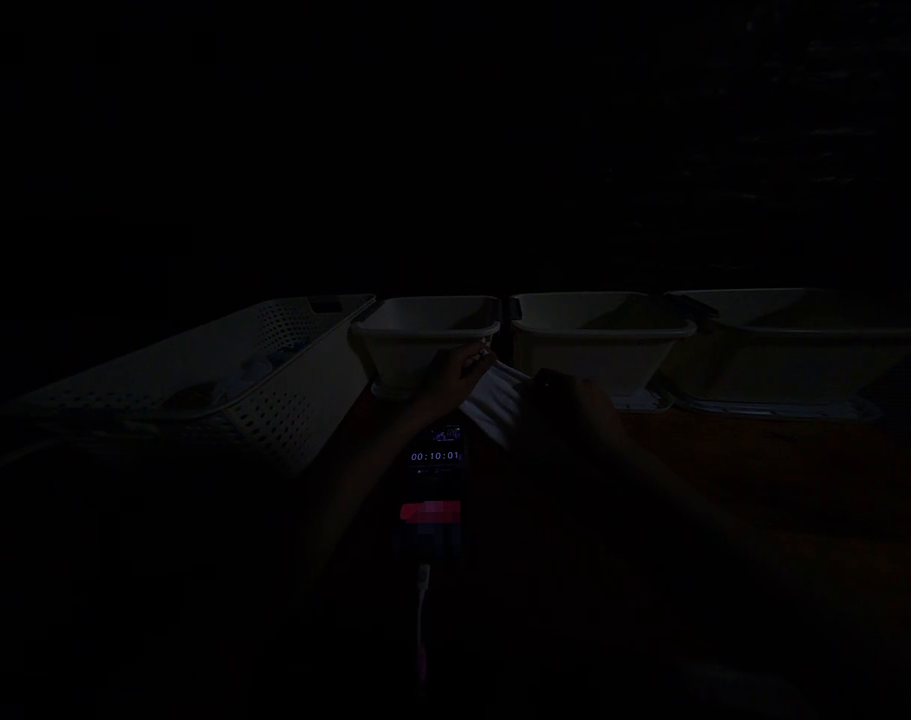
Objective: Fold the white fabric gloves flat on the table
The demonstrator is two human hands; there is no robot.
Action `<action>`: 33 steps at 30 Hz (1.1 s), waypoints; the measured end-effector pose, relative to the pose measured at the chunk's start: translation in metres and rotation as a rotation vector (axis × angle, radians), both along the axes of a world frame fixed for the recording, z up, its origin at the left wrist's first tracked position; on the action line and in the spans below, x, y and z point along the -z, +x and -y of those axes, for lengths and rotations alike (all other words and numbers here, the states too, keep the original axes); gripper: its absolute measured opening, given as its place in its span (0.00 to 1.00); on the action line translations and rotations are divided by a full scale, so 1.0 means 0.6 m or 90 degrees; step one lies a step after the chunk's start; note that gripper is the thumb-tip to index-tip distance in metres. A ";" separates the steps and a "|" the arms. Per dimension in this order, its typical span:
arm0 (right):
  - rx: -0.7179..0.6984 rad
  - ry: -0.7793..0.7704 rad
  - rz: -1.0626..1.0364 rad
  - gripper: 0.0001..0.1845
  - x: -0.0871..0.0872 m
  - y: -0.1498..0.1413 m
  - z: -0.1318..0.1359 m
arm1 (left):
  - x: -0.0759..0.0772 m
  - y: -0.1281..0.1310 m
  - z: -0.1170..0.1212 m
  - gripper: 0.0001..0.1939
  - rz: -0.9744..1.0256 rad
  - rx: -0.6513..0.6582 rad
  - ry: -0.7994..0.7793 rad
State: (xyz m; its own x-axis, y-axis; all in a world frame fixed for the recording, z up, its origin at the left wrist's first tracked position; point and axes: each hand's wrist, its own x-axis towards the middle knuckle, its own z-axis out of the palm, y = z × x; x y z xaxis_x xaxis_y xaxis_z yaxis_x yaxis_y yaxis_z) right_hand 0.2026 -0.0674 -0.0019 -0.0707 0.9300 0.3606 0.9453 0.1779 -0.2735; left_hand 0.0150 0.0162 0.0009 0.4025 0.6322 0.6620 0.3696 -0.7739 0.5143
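In front of the tubs, in very dim light, a white cloth (496, 402) is stretched between two hands. The left hand (455, 378) pinches one side. The right hand (575, 398) holds the other, but its fingers are too dark to see well. The hands hide bits of the left tub (425, 318) and middle tub (597, 350). A right tub (785, 365) sits beside them. On the left, a basket (327, 385) full of little holes has dim things inside. A lit phone (434, 485) with a cord (421, 600) lies between the arms.
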 end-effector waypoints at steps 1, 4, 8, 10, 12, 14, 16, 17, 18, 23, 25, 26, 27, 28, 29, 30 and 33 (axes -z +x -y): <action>0.002 0.000 -0.003 0.15 0.000 0.000 0.000 | 0.001 0.000 -0.001 0.15 -0.002 -0.002 0.000; 0.001 -0.004 -0.010 0.15 0.000 -0.001 0.001 | 0.002 0.000 -0.003 0.15 -0.003 -0.005 0.003; 0.000 -0.009 -0.005 0.14 -0.002 -0.001 0.001 | 0.001 -0.001 -0.003 0.15 -0.001 -0.017 -0.004; -0.001 -0.014 -0.006 0.14 -0.003 -0.001 0.000 | 0.000 -0.002 -0.002 0.15 -0.005 -0.020 -0.008; 0.003 -0.018 -0.009 0.15 -0.004 -0.001 -0.001 | 0.000 -0.002 -0.001 0.15 -0.010 -0.021 -0.009; 0.002 -0.018 -0.007 0.15 -0.004 -0.001 0.001 | 0.000 -0.001 0.000 0.15 -0.013 -0.019 -0.003; -0.002 -0.017 -0.006 0.14 -0.005 -0.001 0.003 | 0.000 -0.001 0.001 0.15 -0.017 -0.017 -0.002; -0.002 -0.019 -0.007 0.14 -0.005 -0.001 0.004 | 0.000 -0.001 0.002 0.15 -0.019 -0.018 -0.004; 0.001 -0.022 -0.008 0.14 -0.006 -0.001 0.005 | 0.000 -0.002 0.002 0.15 -0.020 -0.019 -0.007; 0.021 -0.037 -0.012 0.15 -0.006 0.001 0.005 | -0.005 -0.005 -0.001 0.15 0.000 -0.038 -0.001; 0.025 -0.038 -0.015 0.14 -0.006 0.001 0.003 | -0.008 -0.006 -0.002 0.15 0.007 -0.044 0.000; 0.027 -0.035 -0.019 0.14 -0.005 0.001 0.002 | -0.009 -0.006 -0.002 0.14 0.009 -0.045 -0.001; 0.028 -0.031 -0.025 0.14 -0.005 0.001 0.002 | -0.009 -0.006 -0.002 0.14 0.012 -0.043 -0.003; 0.030 -0.026 -0.034 0.14 -0.005 0.001 0.002 | -0.010 -0.006 -0.003 0.14 0.014 -0.040 -0.003; 0.031 -0.022 -0.044 0.14 -0.005 0.000 0.002 | -0.010 -0.006 -0.003 0.14 0.015 -0.037 -0.003; 0.029 -0.020 -0.056 0.14 -0.005 -0.001 0.003 | -0.009 -0.006 -0.003 0.14 0.016 -0.035 -0.001; 0.026 -0.018 -0.086 0.14 -0.007 -0.002 0.005 | -0.008 -0.006 -0.004 0.15 0.009 -0.035 0.002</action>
State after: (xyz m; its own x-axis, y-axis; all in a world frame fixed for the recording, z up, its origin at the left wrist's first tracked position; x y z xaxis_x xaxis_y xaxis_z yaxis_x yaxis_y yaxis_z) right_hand 0.2012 -0.0705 0.0025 0.0147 0.9410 0.3380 0.9056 0.1308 -0.4035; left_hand 0.0114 0.0184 0.0060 0.3586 0.6508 0.6693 0.4042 -0.7545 0.5171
